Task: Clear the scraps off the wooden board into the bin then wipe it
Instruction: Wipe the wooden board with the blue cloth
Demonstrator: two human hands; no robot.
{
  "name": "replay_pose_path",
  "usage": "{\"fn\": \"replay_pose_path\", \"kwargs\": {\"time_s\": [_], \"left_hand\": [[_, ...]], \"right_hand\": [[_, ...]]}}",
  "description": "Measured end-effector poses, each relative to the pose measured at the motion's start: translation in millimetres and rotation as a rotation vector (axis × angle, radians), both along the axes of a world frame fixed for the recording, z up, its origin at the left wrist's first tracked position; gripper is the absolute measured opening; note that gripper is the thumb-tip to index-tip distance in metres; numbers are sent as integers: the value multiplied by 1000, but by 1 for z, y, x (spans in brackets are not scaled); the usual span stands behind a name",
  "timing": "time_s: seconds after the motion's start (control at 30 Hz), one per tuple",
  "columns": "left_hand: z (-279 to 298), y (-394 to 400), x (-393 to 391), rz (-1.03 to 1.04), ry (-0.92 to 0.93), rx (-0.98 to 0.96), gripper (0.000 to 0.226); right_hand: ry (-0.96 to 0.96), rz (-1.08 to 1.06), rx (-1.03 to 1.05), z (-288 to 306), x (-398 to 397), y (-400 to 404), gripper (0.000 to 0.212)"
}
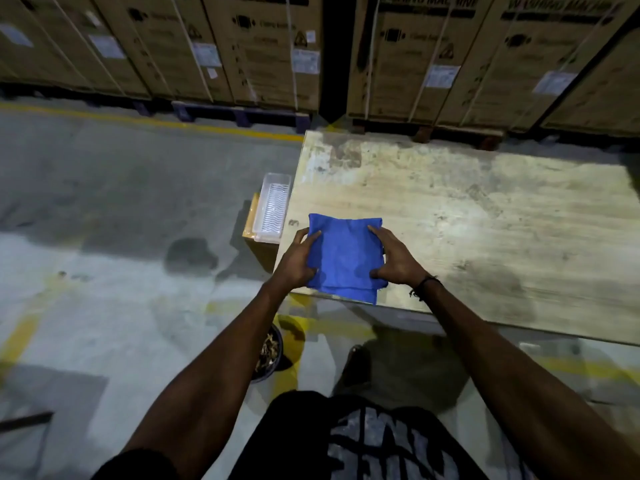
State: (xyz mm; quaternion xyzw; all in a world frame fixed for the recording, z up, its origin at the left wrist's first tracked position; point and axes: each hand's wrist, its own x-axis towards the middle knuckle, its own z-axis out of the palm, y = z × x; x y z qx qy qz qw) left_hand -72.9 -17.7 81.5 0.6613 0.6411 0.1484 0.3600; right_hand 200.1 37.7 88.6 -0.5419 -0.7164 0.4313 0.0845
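stacked cardboard boxes line the far side of a grey concrete floor marked with yellow lines. nearer, the worn wooden board serves as a desk, and a folded blue cloth lies at its near left corner. the left hand grips the cloth's left edge, fingers curled around it; the right hand pinches its right edge between thumb and fingers. a dark bin holding scraps sits on the floor below the corner, and a clear plastic tray rests on a box just beside the board's left edge.
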Motion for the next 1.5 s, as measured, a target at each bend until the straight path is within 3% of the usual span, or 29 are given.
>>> {"fn": "replay_pose_path", "kwargs": {"time_s": [0.27,0.47,0.57,0.73,1.1,1.5], "left_hand": [[-70,4,-15,-1,11,-99,91],[-90,-10,-27,125,48,-50,73],[-89,-12,-30,137,82,-63,69],[-97,0,-33,109,152,17,61],[-173,22,-49,90,323,248,62],[-182,104,-35,86,373,307,73]], "right_hand": [[-88,57,-146,-66,-10,15,113],[-158,-91,-108,-81,-19,1,101],[-170,-76,-38,-79,-37,-6,96],[-196,-136,212,-98,-86,-17,69],[-470,-300,480,-175,-156,-32,65],[-544,-368,531,-191,-149,26,65]]}}
